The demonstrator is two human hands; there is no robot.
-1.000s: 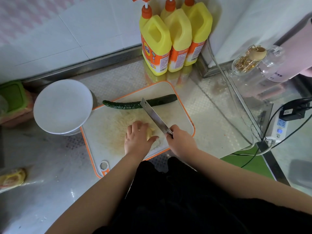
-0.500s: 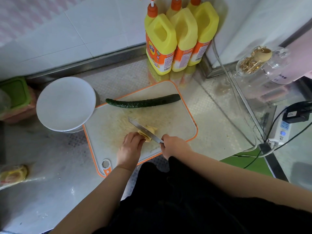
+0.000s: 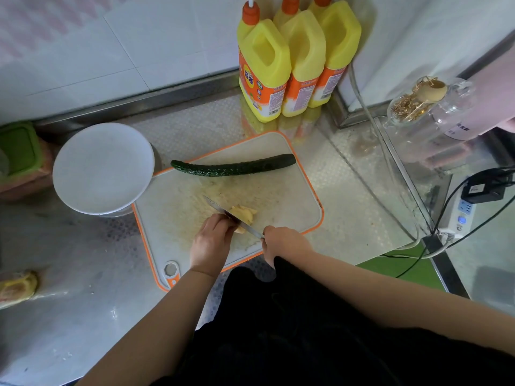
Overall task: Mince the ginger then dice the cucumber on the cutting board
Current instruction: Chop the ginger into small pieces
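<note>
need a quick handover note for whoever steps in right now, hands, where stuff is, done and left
Left hand: fingers curled on the ginger, steadying it near the front of the cutting board.
Right hand: grip on the handle of the knife, blade down at the ginger.
Cucumber: whole, lying along the board's far edge.
White plate: left of the board.
Done: ginger partly cut, fine bits scattered on the board.
Left: finish mincing the ginger, then dice the cucumber.
</note>
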